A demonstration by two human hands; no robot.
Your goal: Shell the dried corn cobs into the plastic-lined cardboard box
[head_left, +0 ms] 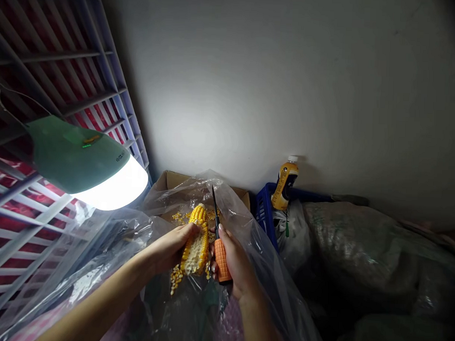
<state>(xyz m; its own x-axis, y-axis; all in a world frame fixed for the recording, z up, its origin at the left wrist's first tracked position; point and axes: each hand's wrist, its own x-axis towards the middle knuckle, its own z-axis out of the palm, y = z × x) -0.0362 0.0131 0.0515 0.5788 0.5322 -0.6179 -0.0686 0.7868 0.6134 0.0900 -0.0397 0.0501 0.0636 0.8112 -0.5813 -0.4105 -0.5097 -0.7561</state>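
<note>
An ear of corn [197, 249] stands nearly upright in my left hand [174, 246], whose fingers wrap its left side. A broad strip down its front is bare pale cob, with yellow kernel rows left on both sides and the top. Just to the right, my right hand [232, 255] grips the orange handle of a screwdriver [221, 260]. Its dark, thin shaft points up and away, apart from the corn's tip. Loose kernels [176, 279] lie below and behind the ear on a clear plastic bag [247, 241].
The bag lines a cardboard box [175, 180] against the wall [290, 83]. A lit lamp [111, 186] hangs at left before a plastic crate [100, 61]. To the right are a blue basket [263, 211], an orange-labelled bottle [285, 185] and a bulky sack [359, 249].
</note>
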